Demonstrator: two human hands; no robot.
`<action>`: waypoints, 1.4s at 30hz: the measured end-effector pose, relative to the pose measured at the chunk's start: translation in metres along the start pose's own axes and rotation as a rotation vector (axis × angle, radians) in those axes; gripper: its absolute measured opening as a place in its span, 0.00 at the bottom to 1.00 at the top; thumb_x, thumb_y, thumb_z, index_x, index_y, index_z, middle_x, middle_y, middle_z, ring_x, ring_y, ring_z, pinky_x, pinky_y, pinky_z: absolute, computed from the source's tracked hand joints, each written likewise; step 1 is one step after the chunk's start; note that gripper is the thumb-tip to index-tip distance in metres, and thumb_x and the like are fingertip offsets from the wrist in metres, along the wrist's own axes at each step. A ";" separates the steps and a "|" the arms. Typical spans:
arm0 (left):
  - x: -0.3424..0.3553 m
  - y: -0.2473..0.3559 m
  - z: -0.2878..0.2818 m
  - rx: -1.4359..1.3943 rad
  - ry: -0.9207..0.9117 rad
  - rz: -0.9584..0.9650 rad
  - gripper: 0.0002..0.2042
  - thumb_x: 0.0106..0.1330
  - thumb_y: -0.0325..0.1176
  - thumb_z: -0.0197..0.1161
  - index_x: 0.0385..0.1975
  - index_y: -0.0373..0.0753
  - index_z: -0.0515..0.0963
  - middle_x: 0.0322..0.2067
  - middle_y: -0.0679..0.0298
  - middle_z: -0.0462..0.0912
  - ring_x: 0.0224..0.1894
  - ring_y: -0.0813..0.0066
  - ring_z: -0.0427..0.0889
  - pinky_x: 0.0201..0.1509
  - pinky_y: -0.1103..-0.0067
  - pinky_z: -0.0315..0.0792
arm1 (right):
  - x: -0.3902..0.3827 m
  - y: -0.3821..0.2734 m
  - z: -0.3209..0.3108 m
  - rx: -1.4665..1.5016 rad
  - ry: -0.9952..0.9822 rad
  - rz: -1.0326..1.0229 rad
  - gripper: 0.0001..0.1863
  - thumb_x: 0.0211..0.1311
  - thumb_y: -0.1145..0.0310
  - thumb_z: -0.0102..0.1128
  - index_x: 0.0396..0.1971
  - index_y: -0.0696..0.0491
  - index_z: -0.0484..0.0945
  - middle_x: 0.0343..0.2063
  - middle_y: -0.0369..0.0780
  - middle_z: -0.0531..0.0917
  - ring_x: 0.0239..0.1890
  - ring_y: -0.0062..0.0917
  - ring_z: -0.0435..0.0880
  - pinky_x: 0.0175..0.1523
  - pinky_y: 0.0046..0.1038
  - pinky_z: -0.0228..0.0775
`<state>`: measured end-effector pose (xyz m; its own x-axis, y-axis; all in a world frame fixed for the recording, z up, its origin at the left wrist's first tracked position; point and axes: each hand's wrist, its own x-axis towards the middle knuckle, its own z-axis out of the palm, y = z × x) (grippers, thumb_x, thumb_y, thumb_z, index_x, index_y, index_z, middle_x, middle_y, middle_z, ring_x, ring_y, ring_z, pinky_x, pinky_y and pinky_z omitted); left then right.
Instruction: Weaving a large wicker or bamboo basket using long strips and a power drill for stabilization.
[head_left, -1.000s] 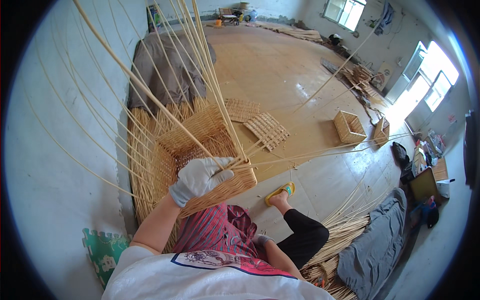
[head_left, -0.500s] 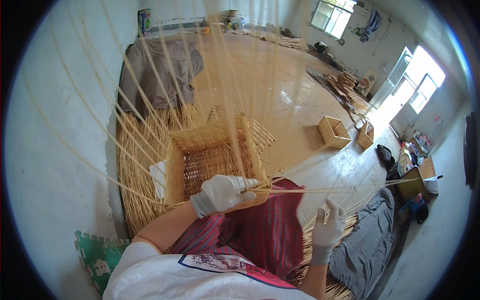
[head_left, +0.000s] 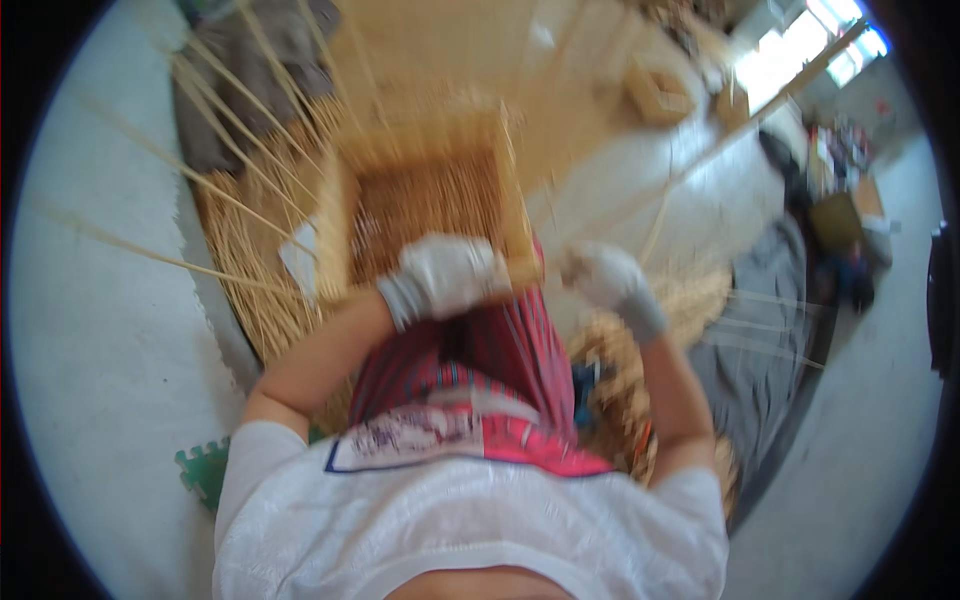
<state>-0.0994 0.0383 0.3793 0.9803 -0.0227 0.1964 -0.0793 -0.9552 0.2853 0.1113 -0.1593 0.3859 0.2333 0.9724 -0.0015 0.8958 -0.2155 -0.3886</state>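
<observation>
A large woven basket stands at the person's lap, its open mouth turned up; its inside shows woven brown walls, too blurred to tell whether anything lies there. On the floor at upper right are a smaller basket and a still smaller one, contents unclear.

The white shirt bears a printed panel, smeared past reading.

Grey cloth covers material at right. A reed bundle lies left of the large basket, with pale canes crossing in front of it; a green mat sits lower left.

The gloved left hand closes over the large basket's near rim, fingers pressed together. The gloved right hand is apart, just beside that basket, fingers curled; whether they pinch the long cane rising rightward, I cannot tell.
</observation>
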 end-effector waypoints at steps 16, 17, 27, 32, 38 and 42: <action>-0.020 0.013 0.000 -0.710 0.203 0.073 0.18 0.68 0.26 0.62 0.58 0.34 0.78 0.46 0.52 0.85 0.47 0.57 0.86 0.54 0.69 0.80 | 0.000 -0.042 -0.011 0.150 -0.229 0.303 0.15 0.70 0.57 0.53 0.49 0.43 0.84 0.37 0.41 0.88 0.43 0.39 0.87 0.50 0.39 0.77; -0.022 0.014 -0.002 -0.782 0.194 0.046 0.18 0.69 0.26 0.61 0.58 0.34 0.77 0.46 0.52 0.85 0.47 0.57 0.86 0.54 0.69 0.80 | -0.001 -0.044 -0.012 0.146 -0.248 0.287 0.15 0.70 0.56 0.53 0.49 0.43 0.84 0.37 0.41 0.88 0.43 0.39 0.87 0.49 0.39 0.77; 0.005 0.010 -0.017 -0.691 -0.047 0.014 0.19 0.62 0.27 0.67 0.54 0.37 0.81 0.49 0.55 0.82 0.53 0.59 0.82 0.61 0.68 0.73 | 0.004 -0.028 -0.006 0.180 -0.174 0.257 0.13 0.66 0.56 0.59 0.45 0.44 0.86 0.34 0.41 0.88 0.39 0.39 0.87 0.46 0.40 0.78; 0.010 0.006 -0.011 -0.649 -0.058 -0.028 0.22 0.59 0.27 0.70 0.55 0.37 0.81 0.44 0.57 0.84 0.50 0.61 0.81 0.57 0.70 0.75 | -0.033 -0.058 0.008 0.009 0.605 -0.056 0.12 0.62 0.64 0.67 0.45 0.48 0.85 0.32 0.41 0.87 0.33 0.37 0.85 0.41 0.35 0.77; 0.009 0.007 -0.011 -0.580 -0.009 -0.035 0.25 0.54 0.28 0.75 0.54 0.38 0.81 0.45 0.58 0.85 0.51 0.62 0.83 0.59 0.71 0.76 | -0.067 -0.058 0.080 1.307 0.510 0.574 0.13 0.66 0.67 0.68 0.48 0.55 0.82 0.33 0.37 0.87 0.32 0.21 0.85 0.32 0.22 0.73; 0.009 0.008 -0.010 -0.622 0.009 -0.044 0.24 0.53 0.33 0.77 0.52 0.38 0.82 0.45 0.58 0.85 0.51 0.62 0.83 0.59 0.69 0.76 | -0.066 -0.055 0.090 1.503 0.786 0.454 0.12 0.69 0.66 0.65 0.47 0.57 0.81 0.33 0.39 0.87 0.32 0.17 0.84 0.31 0.17 0.73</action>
<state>-0.0926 0.0332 0.3924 0.9837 0.0173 0.1790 -0.1324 -0.6043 0.7857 0.0124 -0.2038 0.3249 0.8609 0.4963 -0.1122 -0.2756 0.2695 -0.9227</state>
